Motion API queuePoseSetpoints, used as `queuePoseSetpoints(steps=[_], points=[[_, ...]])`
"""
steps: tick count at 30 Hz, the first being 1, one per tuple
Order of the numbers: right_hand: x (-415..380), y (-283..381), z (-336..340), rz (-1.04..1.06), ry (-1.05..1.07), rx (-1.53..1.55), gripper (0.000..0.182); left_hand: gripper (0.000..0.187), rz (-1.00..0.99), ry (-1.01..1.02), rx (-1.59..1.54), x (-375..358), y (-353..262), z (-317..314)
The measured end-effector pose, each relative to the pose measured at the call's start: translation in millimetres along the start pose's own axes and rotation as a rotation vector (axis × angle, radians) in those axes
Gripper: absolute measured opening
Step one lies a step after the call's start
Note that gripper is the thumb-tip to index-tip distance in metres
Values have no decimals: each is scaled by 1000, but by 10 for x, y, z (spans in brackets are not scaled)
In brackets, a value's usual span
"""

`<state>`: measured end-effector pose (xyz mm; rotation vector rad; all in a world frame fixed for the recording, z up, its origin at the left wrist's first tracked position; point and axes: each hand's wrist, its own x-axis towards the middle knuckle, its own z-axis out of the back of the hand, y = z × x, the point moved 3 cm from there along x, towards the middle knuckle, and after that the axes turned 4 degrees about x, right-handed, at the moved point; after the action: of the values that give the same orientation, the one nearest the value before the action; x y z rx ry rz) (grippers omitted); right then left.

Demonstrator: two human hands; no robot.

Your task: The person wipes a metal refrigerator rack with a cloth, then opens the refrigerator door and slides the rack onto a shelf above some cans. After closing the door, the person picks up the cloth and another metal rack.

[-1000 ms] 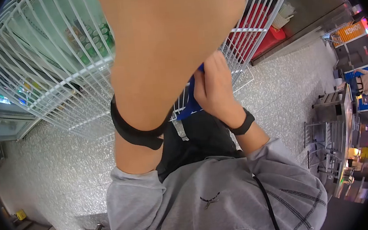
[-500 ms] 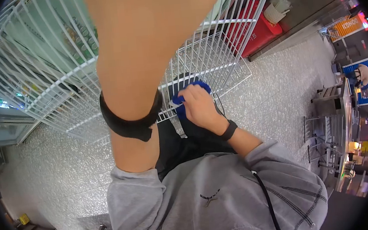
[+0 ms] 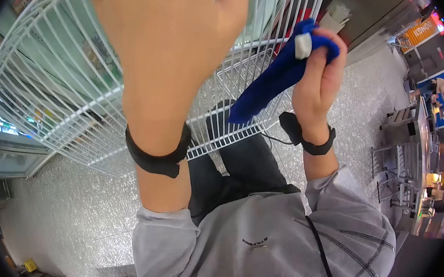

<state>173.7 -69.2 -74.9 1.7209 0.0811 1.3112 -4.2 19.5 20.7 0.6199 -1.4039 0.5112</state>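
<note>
In the head view, a white wire rack [image 3: 77, 107] stands tilted in front of my legs. My left hand [image 3: 169, 31] reaches up close to the camera, over the rack's bars. Its thumb points up and away from the palm, but the other fingers lie beyond the top edge, so their grip is hidden. On the right, my right hand [image 3: 320, 78] pinches a dark blue cloth [image 3: 273, 83] between thumb and fingers. A small white piece [image 3: 303, 46] shows on the cloth near the fingertips. The cloth hangs across the rack's right side.
Behind the rack is a pale glass-fronted cabinet with cans partly visible. A red box holding white paper items [image 3: 336, 19] stands beyond the right hand. At the far right are a metal table [image 3: 423, 146] and stools. A black cord runs along the floor near my right knee.
My right hand has risen to the right with the blue cloth, which now hangs unfolded. My left hand has drawn back slightly, bringing its thumb into view. The rack has shifted a little.
</note>
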Motion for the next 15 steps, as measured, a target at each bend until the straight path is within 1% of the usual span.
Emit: queuePoseSetpoints(steps=[1, 3, 5, 6, 9, 10, 13, 14, 15], points=[[79, 58, -21, 20, -2, 43, 22, 38, 17, 15, -28, 4, 8, -1], [176, 26, -131, 108, 103, -153, 30, 38, 37, 37, -33, -13, 15, 5], [181, -160, -249, 396, 178, -424, 36, 38, 51, 57, -18, -7, -15, -12], [146, -232, -276, 425, 150, -433, 32, 39, 57, 66, -6, -2, -31, -19], [55, -328, -282, 386, 166, -553, 22, 39, 79, 102, 39, -14, -83, -22], [76, -322, -304, 378, 108, -554, 16, 39, 86, 115, 52, -19, -107, -33], [14, -422, -243, 369, 165, -590, 16, 40, 102, 133, 79, -16, -169, -66], [-64, -477, -250, 351, 158, -599, 16, 40, 103, 134, 79, -17, -158, -73], [-210, -574, -228, 310, 203, -613, 16, 40, 99, 128, 74, -19, -150, -88]])
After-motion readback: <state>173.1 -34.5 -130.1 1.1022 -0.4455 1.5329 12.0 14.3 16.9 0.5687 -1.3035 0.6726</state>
